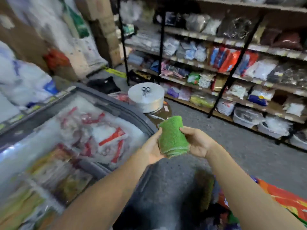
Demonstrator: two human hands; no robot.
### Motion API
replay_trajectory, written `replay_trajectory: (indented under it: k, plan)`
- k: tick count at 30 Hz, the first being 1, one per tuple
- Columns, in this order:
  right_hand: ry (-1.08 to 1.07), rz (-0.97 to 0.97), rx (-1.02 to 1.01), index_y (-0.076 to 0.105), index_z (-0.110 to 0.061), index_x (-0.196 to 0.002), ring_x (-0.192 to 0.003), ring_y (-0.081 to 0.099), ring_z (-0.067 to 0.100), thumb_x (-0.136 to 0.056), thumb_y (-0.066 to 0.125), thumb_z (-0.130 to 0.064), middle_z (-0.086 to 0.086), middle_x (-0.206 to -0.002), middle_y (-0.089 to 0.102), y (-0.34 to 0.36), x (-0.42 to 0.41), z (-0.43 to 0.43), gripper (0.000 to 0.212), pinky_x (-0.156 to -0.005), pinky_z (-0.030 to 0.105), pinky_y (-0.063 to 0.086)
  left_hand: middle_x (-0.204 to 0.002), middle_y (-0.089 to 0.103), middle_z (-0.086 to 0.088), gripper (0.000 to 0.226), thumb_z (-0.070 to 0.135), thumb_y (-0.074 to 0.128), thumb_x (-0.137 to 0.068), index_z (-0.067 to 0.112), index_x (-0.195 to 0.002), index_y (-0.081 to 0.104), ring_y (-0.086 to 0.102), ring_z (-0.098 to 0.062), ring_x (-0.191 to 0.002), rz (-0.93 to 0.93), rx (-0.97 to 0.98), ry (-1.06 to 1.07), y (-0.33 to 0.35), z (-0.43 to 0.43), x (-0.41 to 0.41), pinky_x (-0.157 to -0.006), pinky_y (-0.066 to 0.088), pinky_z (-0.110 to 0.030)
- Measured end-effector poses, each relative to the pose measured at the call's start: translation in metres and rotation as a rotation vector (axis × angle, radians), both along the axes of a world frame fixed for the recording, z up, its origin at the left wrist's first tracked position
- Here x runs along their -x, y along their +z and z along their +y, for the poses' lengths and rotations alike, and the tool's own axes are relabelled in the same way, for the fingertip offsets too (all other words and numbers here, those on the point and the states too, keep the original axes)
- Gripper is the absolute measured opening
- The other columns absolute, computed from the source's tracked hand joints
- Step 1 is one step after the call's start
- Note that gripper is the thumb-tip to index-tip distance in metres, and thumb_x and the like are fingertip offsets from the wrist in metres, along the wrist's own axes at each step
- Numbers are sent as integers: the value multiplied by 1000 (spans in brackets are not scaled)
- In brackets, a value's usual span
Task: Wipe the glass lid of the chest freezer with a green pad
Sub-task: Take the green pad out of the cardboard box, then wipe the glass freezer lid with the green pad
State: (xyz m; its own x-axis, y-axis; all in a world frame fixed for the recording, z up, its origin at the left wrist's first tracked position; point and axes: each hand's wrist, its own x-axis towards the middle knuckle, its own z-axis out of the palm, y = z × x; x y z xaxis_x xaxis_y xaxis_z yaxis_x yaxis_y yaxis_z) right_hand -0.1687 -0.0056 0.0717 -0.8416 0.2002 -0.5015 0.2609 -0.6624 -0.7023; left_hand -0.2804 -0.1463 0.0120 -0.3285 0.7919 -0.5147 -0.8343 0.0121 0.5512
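Note:
A folded green pad (172, 136) is held in the air between both hands, to the right of the freezer and over the floor. My left hand (153, 150) cups its left edge from below. My right hand (197, 141) grips its right edge with the thumb on top. The chest freezer's curved glass lid (54, 140) fills the lower left; frosted packets in red, white and yellow show through it. Its dark grey frame (132, 113) curves along the right edge. The pad is apart from the glass.
A round white drum (147, 97) with scissors on top stands just past the freezer's far end. Shelves (232, 77) full of bagged goods run along the right. Sacks and cardboard boxes pile up at the back left. Orange bags (285, 201) lie at the lower right on the grey floor.

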Motion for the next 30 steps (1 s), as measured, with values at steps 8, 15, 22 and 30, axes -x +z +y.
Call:
replay_trajectory:
  k: [8,15,22,30]
  plan:
    - [287,-92,-170,61,-1,-119,-88,67,28,-99,48,-7,17,-102,68,-20,153,-105,25,-89,46,55,-132,61,-22,47,30,57,-95,6,-135,55,61,-38,-118,98,85,357,3,-159,100,-98,49,-56]
    - [455,-162,-395,66,-9,-93,-64,71,14,-100,50,-3,5,-79,73,-50,205,-165,19,-53,30,57,-126,65,-23,48,4,71,-83,3,-128,57,65,-41,-109,162,245,614,-33,-228,122,-93,52,-61]
    - [645,-138,-1092,45,-16,-60,-54,45,17,-91,53,9,4,-58,47,-104,211,-148,41,-50,27,35,-103,72,-25,23,-4,81,-74,6,-91,67,71,-33,-88,476,739,676,-78,-198,94,-83,59,-48]
    - [712,-82,-1407,62,0,-102,-92,63,38,-91,54,-2,23,-98,67,-143,218,-35,14,-75,39,47,-105,73,-8,27,12,80,-79,18,-99,64,67,-25,-93,664,998,698,-97,-71,88,-88,54,-39]
